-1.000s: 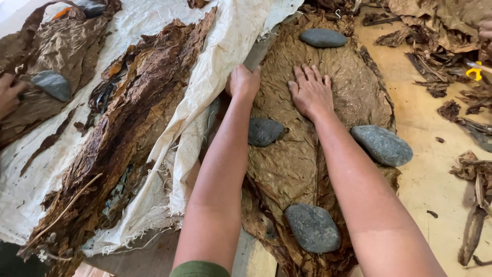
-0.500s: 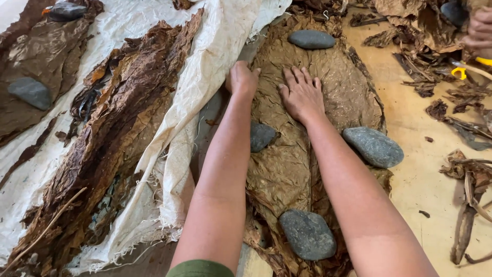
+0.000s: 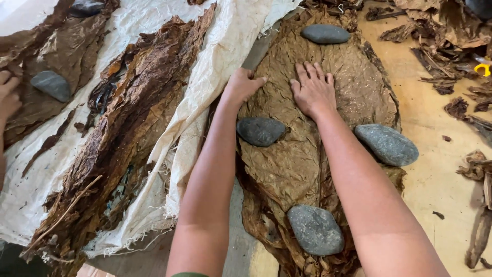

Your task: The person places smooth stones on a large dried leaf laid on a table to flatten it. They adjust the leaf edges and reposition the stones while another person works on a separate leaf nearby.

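Barely shifted since the earlier frames: left hand point(image 3: 243, 87) and right hand point(image 3: 313, 91) kept pressed on the leaf stack point(image 3: 307, 154), only the framing slid a little.

Head view: left hand loosely curled at the stack's left edge, next to the cloth point(image 3: 205, 77); right hand flat, fingers spread, palm down on the stack just below the top stone point(image 3: 325, 34). Neither clamped on anything. Stack flat on the table point(image 3: 435, 128), long axis from the top stone down to the near stone point(image 3: 315, 230), narrower end far from the body. Best smoothed with flat palms, outward from the middle stone point(image 3: 261, 131), gently, so brittle edges hold.
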